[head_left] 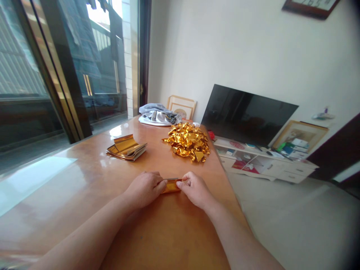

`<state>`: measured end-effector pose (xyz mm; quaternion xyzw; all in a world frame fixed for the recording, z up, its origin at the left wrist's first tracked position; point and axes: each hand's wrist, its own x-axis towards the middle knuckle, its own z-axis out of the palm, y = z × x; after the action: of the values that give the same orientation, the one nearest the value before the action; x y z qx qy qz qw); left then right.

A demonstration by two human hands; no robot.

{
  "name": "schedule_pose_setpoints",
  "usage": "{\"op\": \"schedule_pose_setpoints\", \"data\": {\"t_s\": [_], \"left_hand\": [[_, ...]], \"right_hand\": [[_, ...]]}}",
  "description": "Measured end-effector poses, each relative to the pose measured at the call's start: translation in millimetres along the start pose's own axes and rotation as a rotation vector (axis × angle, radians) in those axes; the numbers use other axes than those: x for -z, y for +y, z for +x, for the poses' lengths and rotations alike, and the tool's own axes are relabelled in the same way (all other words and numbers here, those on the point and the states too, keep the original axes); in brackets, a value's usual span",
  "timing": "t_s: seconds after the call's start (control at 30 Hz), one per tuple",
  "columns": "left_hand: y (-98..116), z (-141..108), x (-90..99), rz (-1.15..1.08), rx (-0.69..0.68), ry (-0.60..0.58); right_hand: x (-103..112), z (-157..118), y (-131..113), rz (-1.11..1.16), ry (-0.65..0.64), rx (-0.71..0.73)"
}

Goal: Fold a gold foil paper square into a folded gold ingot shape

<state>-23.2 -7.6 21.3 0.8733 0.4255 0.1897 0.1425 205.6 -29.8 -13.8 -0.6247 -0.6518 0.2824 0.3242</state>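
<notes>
Polished table (157, 232) beneath your fingers (161, 186). Beyond them: gold sheets (126, 147) left, gold foil pile (188, 141) right, bundled cloth (156, 114) farthest.

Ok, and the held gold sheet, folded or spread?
Sheet looks folded: a narrow strip between left hand and right hand, grey band along its far edge. Fingers cover both ends; fold count: cannot tell.

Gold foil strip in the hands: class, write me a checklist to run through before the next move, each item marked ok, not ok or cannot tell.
1. Left hand grips the strip's left end: ok.
2. Right hand grips its right end: ok.
3. Stack of foil sheets lies flat: not ok, the top curls up.
4. Pile of foil pieces sits apart from the stack: ok.
5. Strip's creases are even: cannot tell, fingers cover its ends.
</notes>
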Motion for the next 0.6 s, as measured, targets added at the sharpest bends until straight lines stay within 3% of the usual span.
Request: {"op": "schedule_pose_setpoints", "data": {"t_s": [0.17, 0.4, 0.6], "left_hand": [[-3, -1, 1.3, -0.068, 0.016, -0.017], [-15, -2, 6.0, -0.268, 0.116, -0.114], [-18, -1, 11.0, -0.354, 0.040, -0.186]], "right_hand": [[4, -1, -2, 0.117, -0.139, 0.011], [11, -5, -9, 0.179, -0.198, -0.029], [13, -7, -13, 0.165, -0.225, -0.038]]}}
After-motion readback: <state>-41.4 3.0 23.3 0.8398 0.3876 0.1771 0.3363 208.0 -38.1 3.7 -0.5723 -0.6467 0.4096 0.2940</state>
